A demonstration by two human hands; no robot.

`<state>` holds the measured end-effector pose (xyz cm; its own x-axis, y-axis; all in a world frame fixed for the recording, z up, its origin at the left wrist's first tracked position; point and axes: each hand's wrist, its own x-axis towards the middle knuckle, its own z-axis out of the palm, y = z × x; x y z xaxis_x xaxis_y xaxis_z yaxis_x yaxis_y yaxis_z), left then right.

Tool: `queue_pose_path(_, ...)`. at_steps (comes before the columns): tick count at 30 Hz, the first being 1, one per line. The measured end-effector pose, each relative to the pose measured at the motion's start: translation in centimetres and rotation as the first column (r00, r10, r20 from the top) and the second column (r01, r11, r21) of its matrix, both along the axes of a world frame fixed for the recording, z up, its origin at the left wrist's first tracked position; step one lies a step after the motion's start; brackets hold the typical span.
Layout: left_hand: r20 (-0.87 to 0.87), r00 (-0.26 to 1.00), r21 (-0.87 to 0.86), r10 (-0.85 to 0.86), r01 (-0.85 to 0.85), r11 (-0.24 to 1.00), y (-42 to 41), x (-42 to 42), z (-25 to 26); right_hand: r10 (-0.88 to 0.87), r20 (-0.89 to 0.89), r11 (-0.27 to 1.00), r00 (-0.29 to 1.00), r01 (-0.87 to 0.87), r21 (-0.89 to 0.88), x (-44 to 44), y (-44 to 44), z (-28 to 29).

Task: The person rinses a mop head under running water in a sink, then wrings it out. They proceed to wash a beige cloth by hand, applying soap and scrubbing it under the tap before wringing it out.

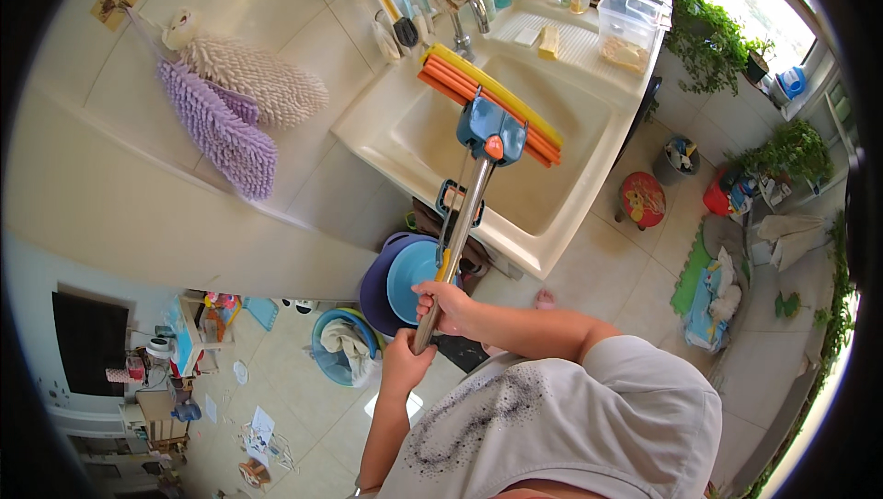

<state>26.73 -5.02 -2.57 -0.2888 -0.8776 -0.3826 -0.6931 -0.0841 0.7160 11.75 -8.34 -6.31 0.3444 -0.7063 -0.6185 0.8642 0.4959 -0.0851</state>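
A sponge mop point(492, 113) with a yellow sponge, orange rollers and a blue head is held over the cream laundry sink point(552, 250). My right hand point(445, 306) grips its metal pole, and my left hand point(407, 357) is closed around the pole a little lower, near its end. The mop head hangs above the basin, close to the metal faucet point(461, 33), which has a cloth draped on top. A yellow soap bar point(549, 42) and a clear plastic box point(626, 23) rest on the ribbed ledge.
Below the sink's front left stand a purple bucket point(376, 285) and a light-blue basin point(408, 278). A tub with cloth point(345, 347) is on the floor. Chenille towels point(227, 126) hang on the tiled wall. A red stool point(641, 199) and a grey bin point(676, 162) stand right of the sink.
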Motion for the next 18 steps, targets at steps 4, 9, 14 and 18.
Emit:
queue_pose_path(4, -0.271, 0.950, 0.520, 0.156, 0.008, 0.854, -0.4, 1.5, -0.7, 0.055, 0.089, 0.993, 0.995, -0.045, -0.110, 0.1, 0.6, -1.5)
queue_pose_path(9, -0.186, 0.981, 0.357, 0.060, 0.010, 0.934, 0.3, 0.4, -1.5, 0.069, 0.174, 0.972, 0.982, -0.027, -0.232, -0.7, 0.9, -2.9)
queue_pose_path(14, -0.082, 0.996, 0.202, -0.035, 0.051, 0.978, 0.6, -1.3, -1.9, 0.012, 0.242, 0.940, 0.970, 0.072, -0.335, -2.6, 1.4, -3.5)
queue_pose_path(18, -0.006, 0.992, 0.119, -0.123, 0.123, 0.985, 0.3, -2.6, -2.4, -0.018, 0.295, 0.919, 0.955, 0.132, -0.372, -4.3, 2.2, -3.5)
